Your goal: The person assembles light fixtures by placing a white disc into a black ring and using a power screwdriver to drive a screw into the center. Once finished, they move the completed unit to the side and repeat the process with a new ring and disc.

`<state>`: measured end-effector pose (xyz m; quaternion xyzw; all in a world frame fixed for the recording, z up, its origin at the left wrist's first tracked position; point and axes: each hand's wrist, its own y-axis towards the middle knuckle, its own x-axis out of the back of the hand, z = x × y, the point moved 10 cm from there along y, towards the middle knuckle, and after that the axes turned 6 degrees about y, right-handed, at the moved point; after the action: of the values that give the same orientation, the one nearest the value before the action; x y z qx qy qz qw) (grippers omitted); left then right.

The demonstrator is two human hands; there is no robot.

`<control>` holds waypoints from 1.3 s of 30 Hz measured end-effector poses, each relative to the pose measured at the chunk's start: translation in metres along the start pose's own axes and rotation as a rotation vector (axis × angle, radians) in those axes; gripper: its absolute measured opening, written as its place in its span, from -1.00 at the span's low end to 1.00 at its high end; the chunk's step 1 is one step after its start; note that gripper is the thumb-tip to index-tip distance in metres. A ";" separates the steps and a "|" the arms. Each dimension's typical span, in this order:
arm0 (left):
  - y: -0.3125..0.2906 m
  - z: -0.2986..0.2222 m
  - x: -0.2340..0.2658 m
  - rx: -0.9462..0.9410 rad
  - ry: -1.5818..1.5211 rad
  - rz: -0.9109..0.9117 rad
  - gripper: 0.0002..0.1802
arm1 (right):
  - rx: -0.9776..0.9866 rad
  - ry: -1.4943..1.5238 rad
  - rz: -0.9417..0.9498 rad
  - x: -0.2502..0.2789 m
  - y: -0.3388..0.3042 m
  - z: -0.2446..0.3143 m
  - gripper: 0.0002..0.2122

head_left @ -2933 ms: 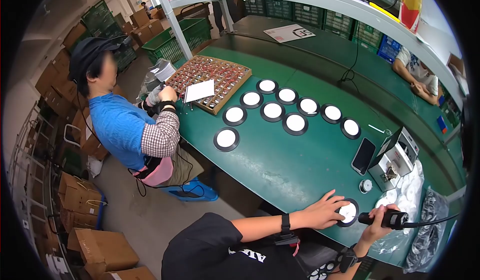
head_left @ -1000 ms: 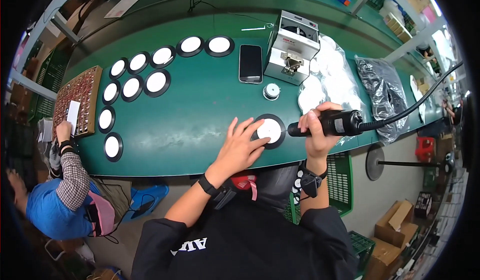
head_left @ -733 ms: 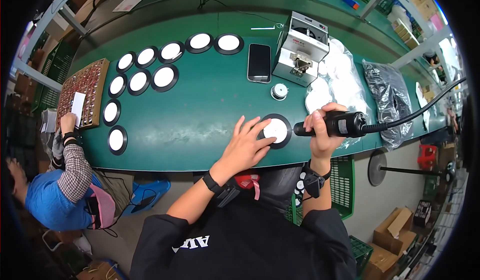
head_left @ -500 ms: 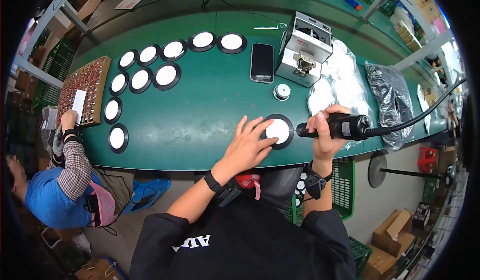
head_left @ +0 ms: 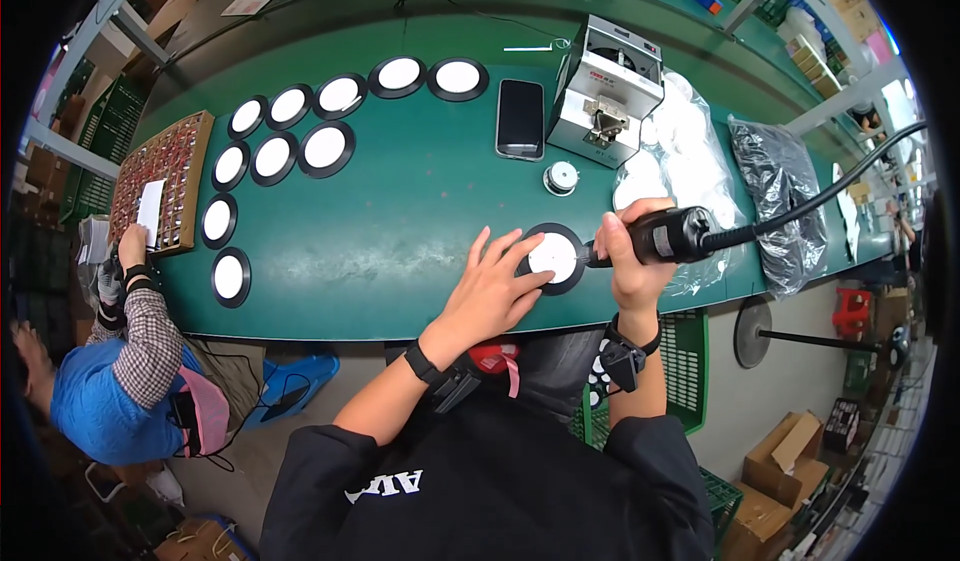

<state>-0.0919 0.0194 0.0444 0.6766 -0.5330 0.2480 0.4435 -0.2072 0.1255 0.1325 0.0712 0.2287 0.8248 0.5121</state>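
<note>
A round black-rimmed disc with a white centre (head_left: pixel 553 251) lies flat near the table's front edge. My left hand (head_left: pixel 487 291) rests on its left side, palm down, fingers spread and fingertips on the white face. From the right, my right hand (head_left: pixel 637 273) is wrapped round a black corded electric screwdriver (head_left: pixel 672 236). Its tip end points left at the disc's right edge; whether it touches a screw there I cannot tell. Just beyond the disc stands a small silver spool-like cylinder (head_left: pixel 561 178).
Several similar discs (head_left: pixel 325 148) stand in rows at the left. A phone (head_left: pixel 521 119), a grey metal machine (head_left: pixel 606 96), bagged white discs (head_left: pixel 690 151) and a dark plastic bag (head_left: pixel 780 196) lie beyond. At far left a co-worker (head_left: pixel 110 391) reaches to a partitioned box (head_left: pixel 178 176).
The screwdriver has tilted, its rear end rising and its tip coming closer over the disc's right edge. My right hand has shifted slightly left; my left hand keeps its place.
</note>
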 end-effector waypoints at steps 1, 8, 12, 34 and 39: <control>0.000 0.000 -0.001 0.001 0.001 0.003 -0.72 | -0.011 0.023 -0.013 0.002 0.002 0.000 -0.80; -0.001 0.000 -0.001 0.002 0.000 0.003 -0.71 | -0.057 0.103 -0.011 0.005 0.008 -0.003 -0.79; -0.002 0.001 -0.001 0.002 0.000 -0.002 -0.71 | -0.058 0.078 0.049 -0.002 0.010 -0.002 -0.78; -0.004 -0.001 -0.001 -0.005 0.017 0.023 -0.61 | -0.035 0.142 0.047 0.002 -0.002 -0.006 -0.72; -0.006 0.002 0.002 0.001 0.027 0.011 -0.60 | -0.028 0.156 0.042 0.000 -0.006 -0.005 -0.70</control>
<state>-0.0860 0.0175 0.0428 0.6704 -0.5303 0.2598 0.4492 -0.2041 0.1261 0.1259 0.0044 0.2548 0.8416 0.4761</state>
